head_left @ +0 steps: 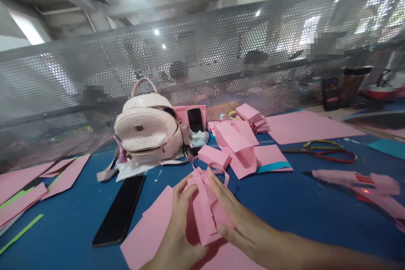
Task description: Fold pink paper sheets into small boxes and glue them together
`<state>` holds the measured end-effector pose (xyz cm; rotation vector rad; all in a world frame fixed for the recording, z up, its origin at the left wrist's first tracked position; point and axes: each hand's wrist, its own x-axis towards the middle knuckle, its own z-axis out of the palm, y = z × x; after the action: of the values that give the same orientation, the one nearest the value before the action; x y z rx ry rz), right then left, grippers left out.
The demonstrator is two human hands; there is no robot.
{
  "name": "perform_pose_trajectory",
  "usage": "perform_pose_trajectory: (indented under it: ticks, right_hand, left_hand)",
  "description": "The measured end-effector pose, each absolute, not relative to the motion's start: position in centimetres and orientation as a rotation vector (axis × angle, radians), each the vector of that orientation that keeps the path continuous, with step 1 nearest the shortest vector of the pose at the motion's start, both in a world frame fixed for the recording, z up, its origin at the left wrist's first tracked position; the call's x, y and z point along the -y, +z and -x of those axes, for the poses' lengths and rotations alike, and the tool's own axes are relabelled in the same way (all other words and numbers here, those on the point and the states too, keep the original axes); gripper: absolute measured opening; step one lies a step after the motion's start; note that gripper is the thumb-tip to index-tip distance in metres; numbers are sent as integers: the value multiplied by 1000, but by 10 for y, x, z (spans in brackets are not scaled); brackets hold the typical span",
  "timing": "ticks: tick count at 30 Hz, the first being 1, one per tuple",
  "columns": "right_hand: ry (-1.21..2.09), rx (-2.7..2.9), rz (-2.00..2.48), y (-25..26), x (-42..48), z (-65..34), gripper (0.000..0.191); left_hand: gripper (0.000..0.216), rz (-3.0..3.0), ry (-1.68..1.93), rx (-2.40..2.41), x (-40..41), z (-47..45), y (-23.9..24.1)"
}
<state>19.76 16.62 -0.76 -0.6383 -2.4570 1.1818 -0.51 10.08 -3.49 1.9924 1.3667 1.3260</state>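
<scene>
A folded pink paper piece (202, 215) with flaps down its middle stands between my hands, over flat pink sheets (152, 223). My left hand (180, 219) grips its left side, thumb low and fingers curled over the top. Against its right side presses my right hand (243, 219), fingers straight together and thumb at the lower edge. Narrow pink paper strips (226, 177) curl up just beyond the fingertips. Right behind lies a small folded pink paper block (214, 156). The underside of the held piece is hidden.
A pink glue gun (354, 181) with a red light lies right, near scissors (329, 152). Left are a black phone (120, 211), a pale backpack (148, 126) and a green strip (22, 233). More pink paper (313, 126) lies behind, before a perforated metal screen (205, 50); people sit beyond.
</scene>
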Motion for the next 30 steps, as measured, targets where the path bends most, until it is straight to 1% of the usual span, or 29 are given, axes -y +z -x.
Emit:
perform_pose_trajectory:
  ticks: [7,13,18,20,25,30]
  right_hand:
    - [1216,2460,722,-8,-167,-194,71]
    - [1317,2366,701,-14,-167,-196,63]
    - [1329,2320,692,-20,-169,-196,59]
    - [1310,2328,681,-22,-170,-195,57]
    - [1307,2315,669,-23,-171,-195,59]
    - [1366,2155,688,-27,-172,-195,60]
  left_hand:
    - [82,-2007,1300,-1373,-99,5,-34]
    - [85,-2044,1292,-1373,-100,6,-38]
    - [76,-2056,1320,-1353,-101,5,-38]
    - [76,-2080,1290,-1335,-101,5,-36]
    - [76,-2098,1237,-1337,-101,6,-34]
    - [70,-2087,1339,-1316,-102,5,-36]
